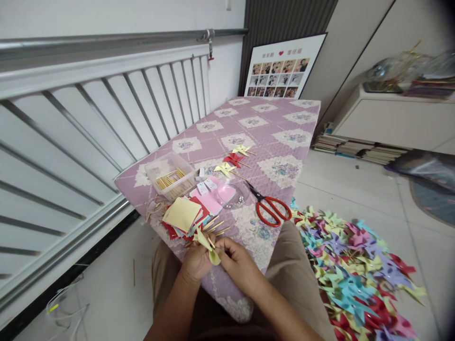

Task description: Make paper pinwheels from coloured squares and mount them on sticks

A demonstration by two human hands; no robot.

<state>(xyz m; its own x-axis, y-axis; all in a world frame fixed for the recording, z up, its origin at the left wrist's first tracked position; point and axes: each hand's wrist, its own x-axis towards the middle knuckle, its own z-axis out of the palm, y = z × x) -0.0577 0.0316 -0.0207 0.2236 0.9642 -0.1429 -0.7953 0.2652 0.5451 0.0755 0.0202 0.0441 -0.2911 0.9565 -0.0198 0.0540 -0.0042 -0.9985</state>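
Observation:
My left hand [196, 262] and my right hand [237, 259] meet over the near edge of a low table with a purple quilted cover [280, 137]. Together they pinch a small yellow paper pinwheel [209, 246] on a thin wooden stick. Just beyond my hands lies a stack of coloured paper squares [185, 215] with loose sticks [216, 226] beside it. Red-handled scissors [270, 207] lie to the right of the stack.
A clear plastic box of wooden sticks [170, 180] stands at the table's left edge. Three finished pinwheels [232, 158] lie mid-table. A big heap of coloured pinwheels [355, 274] covers the floor on my right. A metal railing [88, 128] runs along the left.

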